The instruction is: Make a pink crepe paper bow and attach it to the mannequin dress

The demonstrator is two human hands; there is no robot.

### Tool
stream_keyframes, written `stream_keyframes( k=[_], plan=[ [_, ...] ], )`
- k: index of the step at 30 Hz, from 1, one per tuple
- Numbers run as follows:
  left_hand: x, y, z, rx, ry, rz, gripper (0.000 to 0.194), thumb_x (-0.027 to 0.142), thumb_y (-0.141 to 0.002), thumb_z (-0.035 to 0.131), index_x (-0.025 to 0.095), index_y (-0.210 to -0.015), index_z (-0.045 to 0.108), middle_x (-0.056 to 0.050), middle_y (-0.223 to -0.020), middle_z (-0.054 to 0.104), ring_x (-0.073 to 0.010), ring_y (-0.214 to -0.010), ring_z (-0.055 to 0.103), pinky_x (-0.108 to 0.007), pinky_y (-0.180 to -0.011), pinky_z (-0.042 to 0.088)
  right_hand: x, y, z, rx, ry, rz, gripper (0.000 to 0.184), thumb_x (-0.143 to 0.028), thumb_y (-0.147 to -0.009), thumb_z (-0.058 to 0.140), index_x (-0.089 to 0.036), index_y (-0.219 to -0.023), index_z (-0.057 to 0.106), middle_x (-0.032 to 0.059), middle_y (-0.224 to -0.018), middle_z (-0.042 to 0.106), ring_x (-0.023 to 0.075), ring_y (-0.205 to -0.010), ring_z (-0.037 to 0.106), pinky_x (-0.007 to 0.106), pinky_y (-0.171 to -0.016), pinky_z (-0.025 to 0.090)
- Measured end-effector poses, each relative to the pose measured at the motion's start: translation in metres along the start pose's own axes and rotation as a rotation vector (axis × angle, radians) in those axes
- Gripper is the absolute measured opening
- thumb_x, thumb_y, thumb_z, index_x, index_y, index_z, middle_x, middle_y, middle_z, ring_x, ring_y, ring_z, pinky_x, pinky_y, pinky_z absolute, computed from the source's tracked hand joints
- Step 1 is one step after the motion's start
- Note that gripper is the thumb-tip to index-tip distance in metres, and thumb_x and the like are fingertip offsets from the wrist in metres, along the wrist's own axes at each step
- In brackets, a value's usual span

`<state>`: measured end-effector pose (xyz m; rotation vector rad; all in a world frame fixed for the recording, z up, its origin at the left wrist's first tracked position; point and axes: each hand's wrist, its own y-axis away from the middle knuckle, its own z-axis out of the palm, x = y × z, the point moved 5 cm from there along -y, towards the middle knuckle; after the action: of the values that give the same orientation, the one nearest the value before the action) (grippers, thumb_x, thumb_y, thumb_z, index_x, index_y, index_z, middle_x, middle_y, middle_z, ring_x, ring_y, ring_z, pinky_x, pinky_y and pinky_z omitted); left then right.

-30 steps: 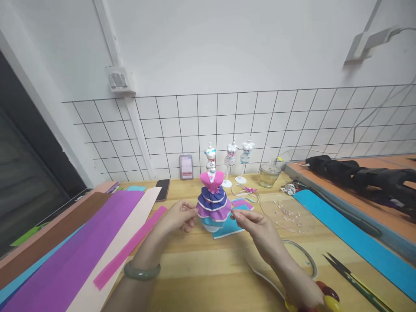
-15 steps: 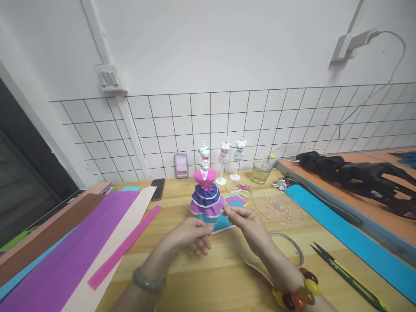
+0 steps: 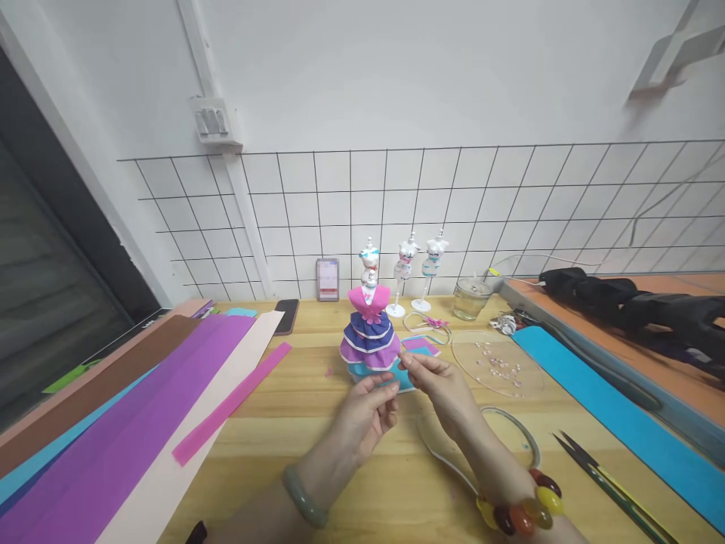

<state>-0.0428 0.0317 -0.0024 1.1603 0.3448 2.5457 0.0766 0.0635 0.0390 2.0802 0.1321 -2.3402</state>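
Note:
A small doll dress (image 3: 371,332) stands on a mini mannequin, with a pink collar, dark blue and purple white-edged ruffles and a light blue bottom tier. At its right edge my right hand (image 3: 445,389) pinches thumb and forefinger together, close to the purple ruffle; what lies between them is too small to make out. Low in front of the light blue tier, my left hand (image 3: 371,415) has thumb and forefinger together, the other fingers curled. Anything in that pinch is hidden. Blue and purple pieces (image 3: 419,346) lie behind the right fingertips. White trim (image 3: 450,461) loops under the right forearm.
Coloured sheets (image 3: 141,408) and a pink strip (image 3: 232,404) lie left. Two bare mini mannequins (image 3: 433,261), a glass cup (image 3: 471,298) and two phones (image 3: 327,279) stand or lie behind. Rightward are a clear disc with gems (image 3: 498,366), a blue strip (image 3: 612,408) and snips (image 3: 606,480).
My left hand has moved right and up to the hem, its fingertips nearer the right hand's. The right hand keeps its pinch beside the skirt. The whole view has shifted slightly.

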Motion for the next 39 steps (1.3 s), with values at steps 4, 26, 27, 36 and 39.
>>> stream_keyframes(
  k=[4, 26, 27, 36, 39],
  plan=[
    [-0.011, -0.006, -0.011, 0.093, 0.003, -0.027, 0.020, 0.015, -0.065, 0.069, 0.015, -0.078, 0.054, 0.004, -0.057, 0.052, -0.0041, -0.047, 0.051, -0.013, -0.043, 0.035, 0.002, -0.002, -0.002, 0.016, 0.035, 0.001, 0.031, -0.047, -0.060, 0.070, -0.017, -0.068, 0.070, 0.0008, -0.062, 0.059, 0.0110, -0.054, 0.041, 0.025, -0.054, 0.033],
    [-0.008, -0.016, -0.020, 0.134, 0.150, 0.005, 0.011, 0.005, -0.071, 0.054, 0.014, -0.074, 0.049, 0.002, -0.059, 0.052, -0.0042, -0.047, 0.049, -0.013, -0.042, 0.034, 0.026, -0.003, 0.006, -0.254, 0.071, 0.192, 0.027, -0.042, -0.060, 0.072, -0.015, -0.066, 0.070, -0.0013, -0.056, 0.061, 0.0063, -0.047, 0.038, 0.021, -0.048, 0.029],
    [-0.008, -0.017, -0.020, 0.134, 0.151, 0.007, 0.011, 0.005, -0.071, 0.054, 0.014, -0.073, 0.048, 0.002, -0.058, 0.052, -0.0044, -0.047, 0.049, -0.013, -0.042, 0.034, 0.028, -0.004, 0.008, -0.237, 0.092, 0.173, 0.028, -0.043, -0.060, 0.072, -0.015, -0.067, 0.070, -0.0014, -0.055, 0.061, 0.0065, -0.047, 0.039, 0.021, -0.048, 0.028],
    [-0.011, -0.020, -0.022, 0.140, 0.171, 0.009, 0.006, 0.007, -0.072, 0.050, 0.013, -0.073, 0.049, 0.001, -0.059, 0.051, -0.0049, -0.047, 0.048, -0.014, -0.042, 0.034, 0.034, -0.005, 0.016, -0.163, 0.081, 0.119, 0.036, -0.047, -0.053, 0.075, -0.014, -0.066, 0.066, 0.0021, -0.061, 0.064, 0.0120, -0.056, 0.053, 0.025, -0.056, 0.039],
    [-0.011, -0.021, -0.023, 0.138, 0.180, 0.004, 0.005, 0.007, -0.072, 0.049, 0.012, -0.071, 0.049, 0.001, -0.059, 0.051, -0.0051, -0.047, 0.048, -0.014, -0.041, 0.033, 0.037, -0.003, 0.020, -0.164, 0.082, 0.068, 0.041, -0.054, -0.058, 0.069, -0.014, -0.066, 0.063, 0.0038, -0.062, 0.064, 0.0138, -0.059, 0.055, 0.026, -0.059, 0.041]
  ],
)
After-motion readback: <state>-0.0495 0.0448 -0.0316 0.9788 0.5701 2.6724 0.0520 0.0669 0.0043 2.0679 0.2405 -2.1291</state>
